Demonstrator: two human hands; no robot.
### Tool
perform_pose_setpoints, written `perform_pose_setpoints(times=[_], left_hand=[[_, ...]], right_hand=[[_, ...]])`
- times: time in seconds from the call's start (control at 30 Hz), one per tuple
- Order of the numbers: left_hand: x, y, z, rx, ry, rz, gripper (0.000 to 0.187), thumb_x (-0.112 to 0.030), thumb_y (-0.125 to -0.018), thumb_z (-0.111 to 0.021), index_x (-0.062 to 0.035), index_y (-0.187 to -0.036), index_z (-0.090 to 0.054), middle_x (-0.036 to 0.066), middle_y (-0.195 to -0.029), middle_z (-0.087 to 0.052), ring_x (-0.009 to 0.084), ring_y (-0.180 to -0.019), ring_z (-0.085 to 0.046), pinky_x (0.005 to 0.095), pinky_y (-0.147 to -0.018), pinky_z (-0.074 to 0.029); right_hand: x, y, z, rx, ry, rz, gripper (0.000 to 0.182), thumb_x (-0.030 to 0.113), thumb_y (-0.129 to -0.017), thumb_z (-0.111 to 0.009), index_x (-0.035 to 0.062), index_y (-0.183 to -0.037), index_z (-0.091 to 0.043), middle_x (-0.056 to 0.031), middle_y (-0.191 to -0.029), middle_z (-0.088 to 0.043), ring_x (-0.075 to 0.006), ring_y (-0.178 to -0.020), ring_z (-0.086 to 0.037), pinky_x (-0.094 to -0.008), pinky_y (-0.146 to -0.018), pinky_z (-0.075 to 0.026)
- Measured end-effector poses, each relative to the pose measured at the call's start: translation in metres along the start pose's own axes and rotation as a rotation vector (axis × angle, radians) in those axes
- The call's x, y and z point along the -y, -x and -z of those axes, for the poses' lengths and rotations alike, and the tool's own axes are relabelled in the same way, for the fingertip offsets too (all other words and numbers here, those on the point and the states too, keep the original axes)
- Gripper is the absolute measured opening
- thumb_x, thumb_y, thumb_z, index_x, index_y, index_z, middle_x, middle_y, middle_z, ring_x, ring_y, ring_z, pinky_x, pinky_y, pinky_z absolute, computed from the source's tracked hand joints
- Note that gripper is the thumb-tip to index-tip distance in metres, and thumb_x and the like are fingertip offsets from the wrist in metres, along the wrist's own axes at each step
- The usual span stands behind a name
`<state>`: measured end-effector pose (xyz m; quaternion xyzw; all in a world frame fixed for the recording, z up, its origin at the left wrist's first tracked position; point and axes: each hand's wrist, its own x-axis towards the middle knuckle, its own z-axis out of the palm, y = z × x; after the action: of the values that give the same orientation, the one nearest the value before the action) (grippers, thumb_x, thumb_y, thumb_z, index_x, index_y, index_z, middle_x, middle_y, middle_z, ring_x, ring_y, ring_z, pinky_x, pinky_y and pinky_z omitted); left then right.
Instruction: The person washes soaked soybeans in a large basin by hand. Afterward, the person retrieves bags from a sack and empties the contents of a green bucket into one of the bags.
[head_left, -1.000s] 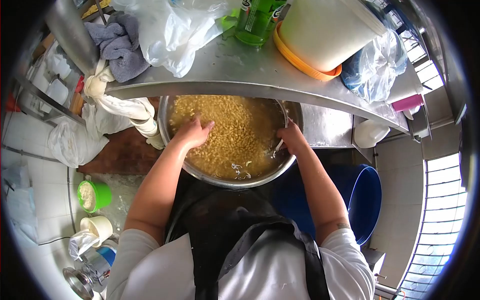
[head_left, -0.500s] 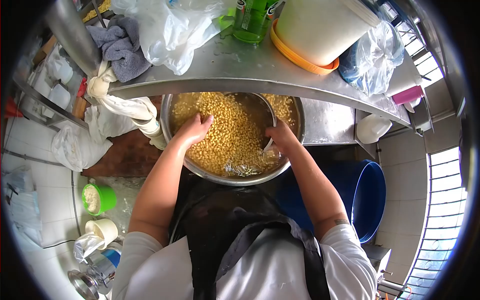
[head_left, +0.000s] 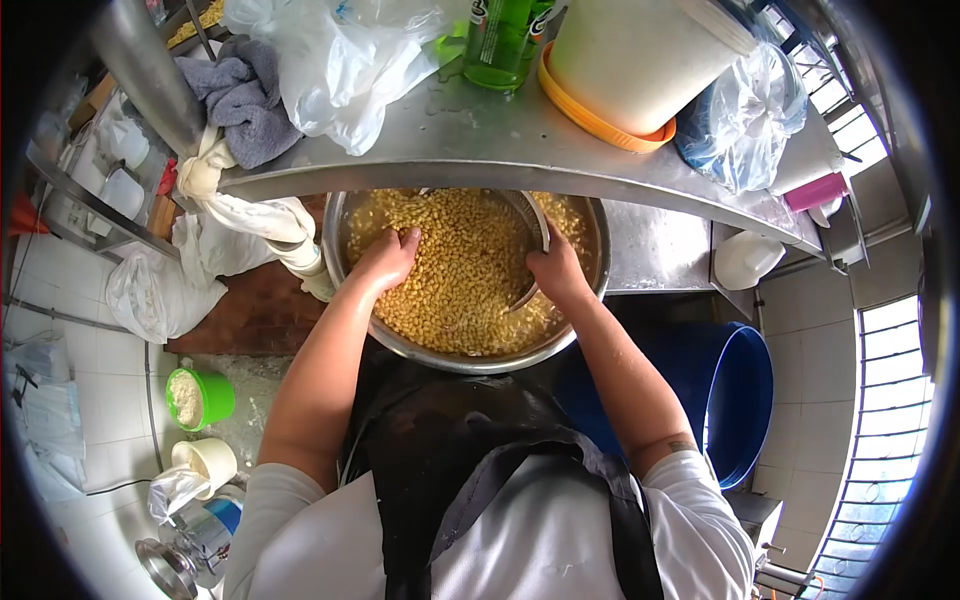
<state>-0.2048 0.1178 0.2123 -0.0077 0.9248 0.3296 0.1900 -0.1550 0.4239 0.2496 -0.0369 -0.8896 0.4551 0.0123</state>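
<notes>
A wide metal basin (head_left: 335,240) is filled with wet, yellow soybeans (head_left: 450,265) in cloudy water. My right hand (head_left: 552,268) grips the curved metal rim of a perforated colander (head_left: 528,208), thumb over the edge, on the basin's right side. The colander is partly sunk, and soybeans cover much of it. On the left, my left hand (head_left: 392,258) reaches into the soybeans with its thumb on top. Its other fingers are buried, so I cannot tell whether they hold the colander's far side.
A steel shelf (head_left: 450,172) overhangs the basin's far edge, bearing a green bottle (head_left: 500,45), a white bucket (head_left: 640,70), plastic bags (head_left: 350,70) and a grey towel (head_left: 250,105). A blue barrel (head_left: 740,400) lies low right; a green tub (head_left: 200,398) stands low left.
The colander's rim has shifted slightly and shows more of its perforated inner wall. Soybeans have spread over the dark water at the back, and the splash near the front has settled.
</notes>
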Motion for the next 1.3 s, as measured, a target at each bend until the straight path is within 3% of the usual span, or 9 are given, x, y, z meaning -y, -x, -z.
perform_pose_setpoints(times=[0.23,0.3,0.5,0.7,0.87,1.0,1.1,1.2,1.3], left_hand=[[0.004,-0.002,-0.004,-0.136,0.047,-0.024,0.08,-0.059,-0.108,-0.037,0.0097,-0.149,-0.042,0.038,-0.137,-0.058,0.0498,-0.128,-0.058,0.0507,-0.109,-0.046],[0.005,-0.002,-0.004,-0.165,0.053,-0.037,0.08,-0.058,-0.107,-0.039,0.0089,-0.151,-0.04,0.038,-0.137,-0.058,0.0497,-0.128,-0.058,0.0508,-0.109,-0.046],[0.008,-0.001,-0.011,-0.217,-0.041,-0.227,0.086,-0.057,-0.1,-0.059,0.0058,-0.154,-0.036,0.038,-0.148,-0.046,0.0504,-0.129,-0.057,0.0518,-0.109,-0.047],[-0.005,0.019,-0.009,-0.024,-0.155,-0.458,0.11,-0.064,-0.087,-0.075,-0.002,-0.162,-0.025,0.037,-0.162,-0.025,0.0528,-0.148,-0.035,0.0535,-0.121,-0.036],[-0.034,0.053,-0.006,0.244,-0.316,-0.32,0.132,-0.066,-0.077,-0.083,-0.0034,-0.167,-0.01,0.039,-0.167,-0.012,0.0516,-0.157,-0.01,0.0512,-0.129,-0.02],[-0.049,0.063,-0.028,0.267,-0.479,-0.386,0.131,-0.064,-0.071,-0.088,-0.0043,-0.165,-0.02,0.037,-0.167,-0.013,0.0568,-0.152,-0.021,0.0554,-0.126,-0.028],[-0.083,0.069,-0.034,0.357,-0.591,-0.333,0.116,-0.043,-0.075,-0.088,0.0026,-0.162,-0.026,0.042,-0.164,-0.014,0.0554,-0.151,-0.027,0.0509,-0.124,-0.033],[-0.063,0.031,-0.074,0.383,-0.773,-0.354,0.095,-0.031,-0.082,-0.079,0.0044,-0.158,-0.034,0.041,-0.163,-0.02,0.0526,-0.145,-0.037,0.0501,-0.12,-0.039],[-0.071,-0.008,-0.104,0.851,-1.203,-0.192,0.082,-0.035,-0.086,-0.075,-0.0008,-0.154,-0.045,0.03,-0.163,-0.034,0.0456,-0.144,-0.044,0.0454,-0.118,-0.042]], right_hand=[[0.067,0.026,0.016,0.028,0.205,-0.12,0.08,0.003,-0.086,-0.056,0.0128,-0.162,-0.034,-0.0328,-0.134,-0.062,-0.0473,-0.121,-0.062,-0.0501,-0.1,-0.052],[0.062,0.03,0.012,-0.151,0.338,0.33,0.085,-0.003,-0.081,-0.058,0.0143,-0.161,-0.036,-0.0316,-0.143,-0.056,-0.0484,-0.122,-0.061,-0.0517,-0.1,-0.055],[0.067,0.04,0.031,-0.24,0.57,0.69,0.089,-0.006,-0.074,-0.062,0.0185,-0.157,-0.043,-0.0298,-0.151,-0.049,-0.0498,-0.124,-0.061,-0.0507,-0.1,-0.056],[0.044,0.032,0.061,-0.388,0.597,0.926,0.079,-0.003,-0.071,-0.065,0.0146,-0.147,-0.053,-0.0305,-0.145,-0.053,-0.0512,-0.124,-0.06,-0.0525,-0.101,-0.055],[0.018,0.037,0.083,-0.496,0.563,0.836,0.075,-0.003,-0.072,-0.066,0.0092,-0.145,-0.055,-0.0326,-0.145,-0.054,-0.0518,-0.124,-0.061,-0.0516,-0.099,-0.056],[-0.009,0.037,0.086,-0.617,0.316,0.523,0.082,-0.009,-0.079,-0.059,0.0052,-0.157,-0.041,-0.0279,-0.151,-0.052,-0.0477,-0.136,-0.053,-0.0482,-0.108,-0.051],[-0.026,0.032,0.084,-0.663,-0.126,0.21,0.077,-0.009,-0.086,-0.051,0.0051,-0.16,-0.034,-0.0291,-0.151,-0.051,-0.0456,-0.142,-0.049,-0.044,-0.116,-0.042],[-0.053,0.017,0.092,-0.716,-0.374,-0.004,0.075,-0.005,-0.087,-0.052,0.0065,-0.159,-0.035,-0.0242,-0.139,-0.06,-0.0375,-0.129,-0.06,-0.0406,-0.112,-0.045],[-0.075,0.01,0.112,-0.674,-0.795,-0.197,0.064,-0.003,-0.087,-0.054,0.0062,-0.149,-0.044,-0.018,-0.127,-0.064,-0.0318,-0.112,-0.066,-0.0423,-0.096,-0.056]])
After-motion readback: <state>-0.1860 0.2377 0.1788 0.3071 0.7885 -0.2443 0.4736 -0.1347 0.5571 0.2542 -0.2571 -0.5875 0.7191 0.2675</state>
